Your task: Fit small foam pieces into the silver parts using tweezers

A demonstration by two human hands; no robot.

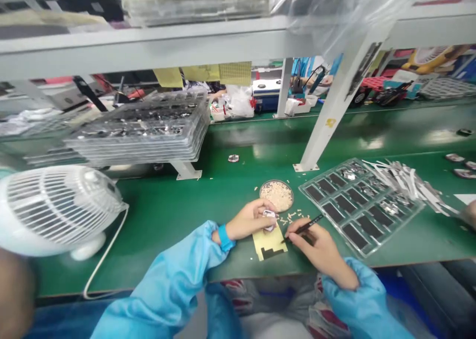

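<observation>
My left hand (pixel 256 217) is closed around a small white-rimmed part (pixel 269 220), holding it above a yellow sheet (pixel 263 240). Along that sheet's lower edge runs a strip of black pieces (pixel 273 253). Between the fingers of my right hand (pixel 316 242) are black tweezers (pixel 305 226), whose tip points down at the sheet's right side. Just beyond my left hand sits a round dish (pixel 277 195) full of tiny beige pieces. More loose beige pieces (pixel 293 216) lie scattered on the green bench between the dish and my right hand.
A clear tray (pixel 357 205) with black rectangles and shiny parts lies to the right, beside a heap of pale strips (pixel 412 185). On the left stand a white fan (pixel 59 210) and stacked trays (pixel 145 128). A shelf post (pixel 327 110) rises from the bench.
</observation>
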